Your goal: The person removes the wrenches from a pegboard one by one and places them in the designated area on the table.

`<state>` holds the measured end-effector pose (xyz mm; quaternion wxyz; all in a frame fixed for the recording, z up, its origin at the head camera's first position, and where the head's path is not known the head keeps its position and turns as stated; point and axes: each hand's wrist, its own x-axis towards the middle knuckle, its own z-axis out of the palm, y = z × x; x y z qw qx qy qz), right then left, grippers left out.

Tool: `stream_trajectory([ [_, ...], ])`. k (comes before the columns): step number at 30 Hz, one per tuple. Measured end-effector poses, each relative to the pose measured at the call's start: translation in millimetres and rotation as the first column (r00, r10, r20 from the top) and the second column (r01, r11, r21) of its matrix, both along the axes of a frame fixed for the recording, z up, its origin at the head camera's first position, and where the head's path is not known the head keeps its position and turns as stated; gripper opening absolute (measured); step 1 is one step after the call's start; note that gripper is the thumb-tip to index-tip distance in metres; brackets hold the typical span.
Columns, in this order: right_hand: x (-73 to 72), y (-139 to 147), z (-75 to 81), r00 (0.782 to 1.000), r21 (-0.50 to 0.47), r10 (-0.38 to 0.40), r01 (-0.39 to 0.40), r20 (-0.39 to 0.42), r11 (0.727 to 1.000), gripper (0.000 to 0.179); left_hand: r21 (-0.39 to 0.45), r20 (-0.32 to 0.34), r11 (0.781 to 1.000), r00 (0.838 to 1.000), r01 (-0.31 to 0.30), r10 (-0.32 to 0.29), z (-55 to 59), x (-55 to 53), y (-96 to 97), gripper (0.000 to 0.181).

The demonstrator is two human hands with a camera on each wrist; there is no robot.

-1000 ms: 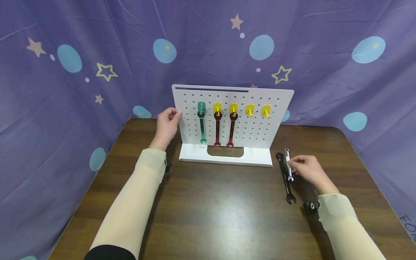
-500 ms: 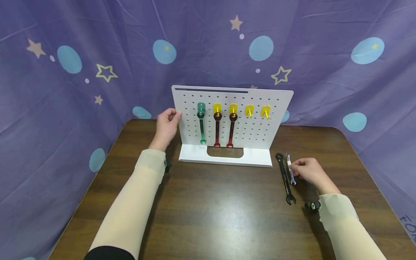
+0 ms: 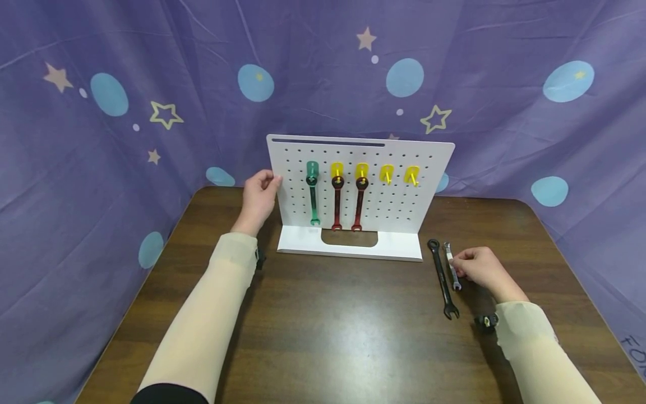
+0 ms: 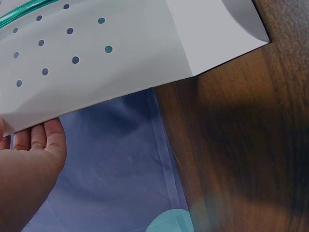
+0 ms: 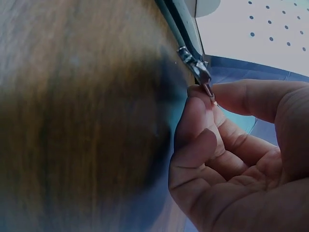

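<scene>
My left hand (image 3: pixel 257 199) pinches the left edge of a white pegboard stand (image 3: pixel 398 244), the thumb in front and the fingers curled behind, as the left wrist view shows. At the table's right, my right hand (image 3: pixel 485 273) pinches a small silver combination wrench (image 3: pixel 456 277) between thumb and fingertips. Just left of it lies a longer black combination wrench (image 3: pixel 442 279), nearly parallel. On the pegboard hang a green wrench (image 3: pixel 314 205) and two red ones, the left red wrench (image 3: pixel 337 206) beside the right red wrench (image 3: pixel 359 207).
Two yellow hooks at the board's right, a left hook (image 3: pixel 387 173) and a right hook (image 3: pixel 411 175), bear no wrench. The brown wooden table (image 3: pixel 323 314) reaches back to a purple patterned curtain (image 3: pixel 323 67).
My right hand has shifted slightly nearer and to the right with the silver wrench, widening the gap from the black wrench. My left hand stays on the board's edge.
</scene>
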<state>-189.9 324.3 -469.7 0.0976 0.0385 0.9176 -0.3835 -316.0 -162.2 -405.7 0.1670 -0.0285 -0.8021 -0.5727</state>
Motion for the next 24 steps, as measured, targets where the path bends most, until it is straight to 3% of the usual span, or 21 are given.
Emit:
stream_trajectory([
  [24, -2.6, -1.6, -3.8, 0.999, 0.139, 0.013, -0.008, -0.039, 0.99, 0.022, -0.001, -0.012, 1.0, 1.0, -0.002, 0.002, 0.6, 1.3, 1.0, 0.019],
])
